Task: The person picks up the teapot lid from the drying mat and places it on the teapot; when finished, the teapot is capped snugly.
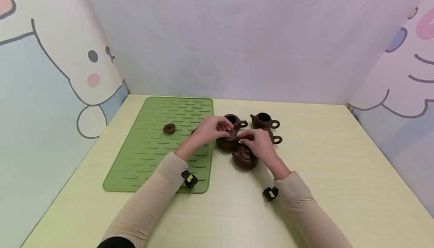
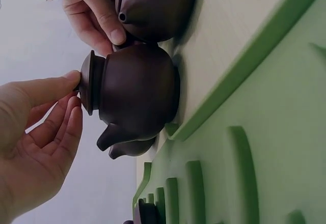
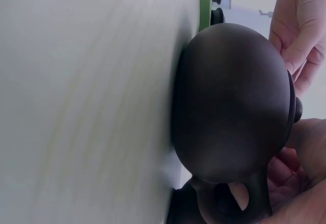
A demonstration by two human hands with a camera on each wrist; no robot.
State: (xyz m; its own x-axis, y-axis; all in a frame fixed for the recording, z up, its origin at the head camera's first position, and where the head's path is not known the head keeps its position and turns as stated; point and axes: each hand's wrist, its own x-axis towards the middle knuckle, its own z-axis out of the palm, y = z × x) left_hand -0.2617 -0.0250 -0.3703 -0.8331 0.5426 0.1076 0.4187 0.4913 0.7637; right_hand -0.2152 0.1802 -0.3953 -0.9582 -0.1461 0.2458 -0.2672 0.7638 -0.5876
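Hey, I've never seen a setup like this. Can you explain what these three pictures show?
There's no machine: the left grip and right grip are a person's bare hands. The wide picture comes from a camera on the head, looking down; the other two come from wrist cameras, so they look sideways. On the pale table lie a green mat with two small lids and, beside it, five dark teapots. The left grip pinches another lid at one teapot's mouth, while the right grip appears to pinch that teapot's handle.
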